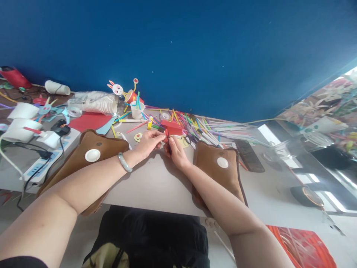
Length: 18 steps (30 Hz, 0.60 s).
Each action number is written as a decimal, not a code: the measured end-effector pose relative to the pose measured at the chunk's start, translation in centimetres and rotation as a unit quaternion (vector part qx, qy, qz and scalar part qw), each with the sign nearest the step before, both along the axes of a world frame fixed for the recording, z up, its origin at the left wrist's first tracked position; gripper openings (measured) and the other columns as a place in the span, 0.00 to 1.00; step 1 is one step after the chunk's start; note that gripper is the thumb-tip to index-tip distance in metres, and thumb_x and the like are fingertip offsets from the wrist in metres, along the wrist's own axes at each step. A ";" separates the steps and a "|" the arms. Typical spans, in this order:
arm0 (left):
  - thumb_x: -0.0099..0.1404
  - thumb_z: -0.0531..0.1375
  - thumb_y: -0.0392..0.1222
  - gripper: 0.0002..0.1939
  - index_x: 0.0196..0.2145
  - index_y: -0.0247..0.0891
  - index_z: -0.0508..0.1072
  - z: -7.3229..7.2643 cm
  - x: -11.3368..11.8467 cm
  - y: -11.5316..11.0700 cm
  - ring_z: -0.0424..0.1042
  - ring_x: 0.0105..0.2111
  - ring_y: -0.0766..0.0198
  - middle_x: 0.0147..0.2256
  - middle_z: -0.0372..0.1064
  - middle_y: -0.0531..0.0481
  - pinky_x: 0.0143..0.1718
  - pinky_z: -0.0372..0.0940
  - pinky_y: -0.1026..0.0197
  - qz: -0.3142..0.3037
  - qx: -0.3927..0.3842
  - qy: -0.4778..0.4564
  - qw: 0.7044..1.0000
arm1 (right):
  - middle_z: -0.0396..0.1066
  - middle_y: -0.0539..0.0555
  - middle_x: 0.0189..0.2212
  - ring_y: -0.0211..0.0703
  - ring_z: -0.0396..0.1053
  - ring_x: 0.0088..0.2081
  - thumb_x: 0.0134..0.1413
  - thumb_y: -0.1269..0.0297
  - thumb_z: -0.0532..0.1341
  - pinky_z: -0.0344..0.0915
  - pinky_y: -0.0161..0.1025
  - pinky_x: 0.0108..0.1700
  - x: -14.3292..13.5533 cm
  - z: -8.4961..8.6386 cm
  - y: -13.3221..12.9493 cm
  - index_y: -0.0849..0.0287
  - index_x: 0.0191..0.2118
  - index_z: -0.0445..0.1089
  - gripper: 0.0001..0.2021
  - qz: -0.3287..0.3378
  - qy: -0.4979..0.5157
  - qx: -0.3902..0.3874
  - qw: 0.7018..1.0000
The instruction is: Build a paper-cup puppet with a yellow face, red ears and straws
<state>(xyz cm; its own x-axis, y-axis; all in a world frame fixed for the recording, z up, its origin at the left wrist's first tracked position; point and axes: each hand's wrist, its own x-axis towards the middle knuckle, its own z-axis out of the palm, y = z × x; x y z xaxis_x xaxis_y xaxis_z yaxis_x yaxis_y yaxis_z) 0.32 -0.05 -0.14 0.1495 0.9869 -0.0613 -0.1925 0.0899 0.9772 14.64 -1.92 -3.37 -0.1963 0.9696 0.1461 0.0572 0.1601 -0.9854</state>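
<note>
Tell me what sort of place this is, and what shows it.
Probably a craft corner: the pale grey table bears a loose heap of thin multicoloured sticks, a stack of white paper cups and a flat red sheet.

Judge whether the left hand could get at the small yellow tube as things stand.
Probably yes: the small yellow tube is just beyond the left hand, with nothing bulky between, though its grip seems occupied with a small red piece.
</note>
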 end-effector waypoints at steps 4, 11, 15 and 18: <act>0.55 0.65 0.41 0.07 0.25 0.34 0.74 -0.3 0.0 0.1 0.61 0.17 0.73 0.20 0.67 0.54 0.19 0.54 0.66 -0.002 0.010 -0.003 1.000 | 0.60 0.45 0.21 0.34 0.54 0.18 0.60 0.35 0.50 0.51 0.35 0.20 0.0 -0.1 0.1 0.53 0.30 0.56 0.24 -0.001 0.004 -0.007 1.000; 0.54 0.66 0.43 0.09 0.25 0.34 0.74 -0.6 0.0 0.2 0.61 0.17 0.73 0.20 0.67 0.54 0.19 0.55 0.66 -0.004 0.018 0.000 1.000 | 0.59 0.46 0.21 0.34 0.54 0.19 0.61 0.36 0.51 0.50 0.35 0.21 0.0 -0.2 0.1 0.53 0.31 0.56 0.23 0.007 0.018 -0.007 1.000; 0.54 0.65 0.42 0.08 0.25 0.34 0.74 -0.8 0.0 0.3 0.61 0.17 0.73 0.19 0.66 0.54 0.19 0.55 0.67 -0.004 0.011 -0.001 1.000 | 0.57 0.45 0.20 0.34 0.53 0.19 0.58 0.36 0.55 0.51 0.35 0.20 0.0 0.1 0.1 0.53 0.33 0.58 0.23 -0.039 0.036 -0.022 0.998; 0.55 0.65 0.42 0.08 0.25 0.34 0.74 -1.1 -0.1 0.4 0.61 0.17 0.73 0.20 0.66 0.54 0.19 0.55 0.67 -0.026 0.028 0.009 0.999 | 0.55 0.42 0.19 0.31 0.50 0.18 0.51 0.40 0.64 0.49 0.33 0.20 0.3 0.4 0.2 0.54 0.34 0.63 0.22 -0.075 0.066 -0.030 0.995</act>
